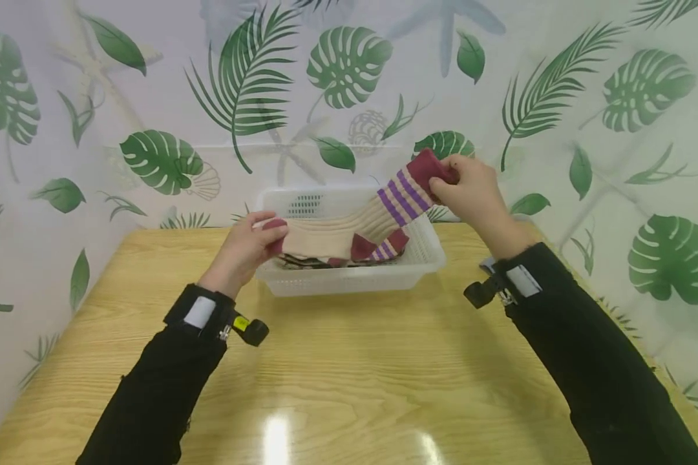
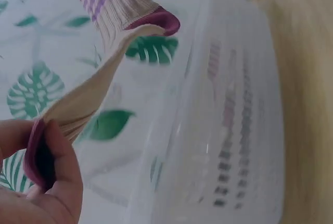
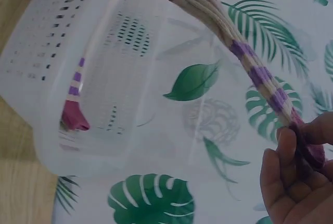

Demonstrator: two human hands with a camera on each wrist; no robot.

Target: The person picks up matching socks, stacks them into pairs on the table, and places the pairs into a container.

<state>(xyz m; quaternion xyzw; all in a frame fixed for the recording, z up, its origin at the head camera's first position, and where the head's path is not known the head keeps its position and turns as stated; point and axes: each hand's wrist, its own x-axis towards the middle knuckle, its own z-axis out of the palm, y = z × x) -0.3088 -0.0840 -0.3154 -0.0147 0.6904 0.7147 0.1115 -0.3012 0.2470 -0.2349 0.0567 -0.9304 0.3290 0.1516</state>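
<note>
A cream sock (image 1: pixel 320 237) with maroon toe, heel and cuff and purple stripes is stretched between both hands above a white basket. My left hand (image 1: pixel 241 248) pinches its maroon toe between thumb and fingers. Higher up and to the right, my right hand (image 1: pixel 471 194) grips the maroon cuff. In the left wrist view the sock (image 2: pixel 99 86) slants up from the left hand (image 2: pixel 44 177), heel bulging to one side. The right wrist view has the right hand (image 3: pixel 302 166) pinching the cuff, the stripes just beyond its fingertips.
The white perforated basket (image 1: pixel 349 283) stands on the wooden table (image 1: pixel 349 355) near its back edge. Inside lies another sock (image 1: pixel 392 245) with a maroon cuff and purple stripes, along with darker items partly hidden. Leaf-patterned cloth (image 1: pixel 349 116) covers the wall behind. A small grey-blue object (image 1: pixel 488 265) sits by the right wrist.
</note>
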